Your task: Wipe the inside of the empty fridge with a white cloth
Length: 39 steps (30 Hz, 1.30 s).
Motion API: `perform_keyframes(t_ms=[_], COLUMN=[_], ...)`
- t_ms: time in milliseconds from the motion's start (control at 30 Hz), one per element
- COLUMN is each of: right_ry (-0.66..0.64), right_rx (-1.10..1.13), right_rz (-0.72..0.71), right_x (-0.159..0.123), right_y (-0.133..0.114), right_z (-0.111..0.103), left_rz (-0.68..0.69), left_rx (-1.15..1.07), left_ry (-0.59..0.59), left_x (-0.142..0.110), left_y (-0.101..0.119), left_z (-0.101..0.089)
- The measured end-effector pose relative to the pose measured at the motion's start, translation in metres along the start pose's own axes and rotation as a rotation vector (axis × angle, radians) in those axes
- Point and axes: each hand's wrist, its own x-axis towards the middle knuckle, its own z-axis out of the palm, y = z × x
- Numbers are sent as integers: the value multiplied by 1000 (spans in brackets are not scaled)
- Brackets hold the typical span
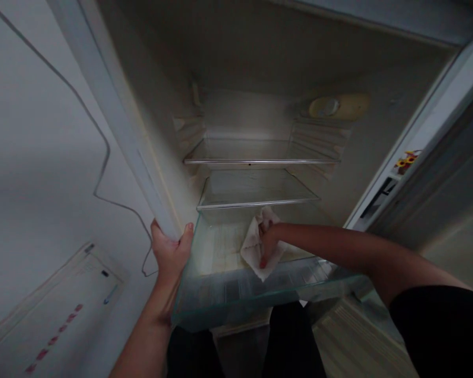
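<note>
I look into an open fridge. My right hand (267, 242) reaches in and is closed on a white cloth (253, 247), pressed against the lowest glass shelf (236, 294). That shelf is pulled forward toward me, and its front edge sticks out of the cabinet. My left hand (169, 251) grips the fridge's left side wall edge (142, 168), thumb on the inner face, fingers wrapped round the outside. Two more glass shelves (260, 160) sit higher, bare.
A yellowish lamp and dial housing (337, 106) sits on the right inner wall. The open door (437, 147) stands at the right with a small sticker. A cable (98, 173) runs down the white wall at left. My dark trousers (291, 341) show below.
</note>
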Motion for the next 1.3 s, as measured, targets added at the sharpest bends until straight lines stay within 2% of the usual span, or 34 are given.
perform_keyframes(t_ms=[200, 333, 500, 633, 767, 900, 1033, 1133, 1300], right_ry=[-44, -46, -8, -29, 19, -3, 45, 48, 27], right_rx=[30, 29, 35, 23, 28, 36, 47, 45, -43], right_rz=[-115, -176, -193, -199, -191, -196, -242, -241, -291], right_x=[14, 17, 20, 22, 25, 14, -1, -2, 12], right_y=[-36, -49, -49, -48, -49, -48, -48, -53, -70], right_z=[5, 2, 6, 9, 11, 9, 8, 9, 0], left_rz=[29, 42, 59, 61, 38, 35, 43, 48, 50], left_rx=[44, 29, 34, 24, 6, 15, 7, -12, -23], left_ry=[40, 41, 48, 33, 7, 0, -17, -31, -48], left_x=[1, 0, -1, -2, -3, -3, -3, -3, -4], left_y=[-2, -6, -9, -7, -6, -7, -8, -7, -8], left_z=[3, 4, 5, 4, 3, 2, 2, 2, 1])
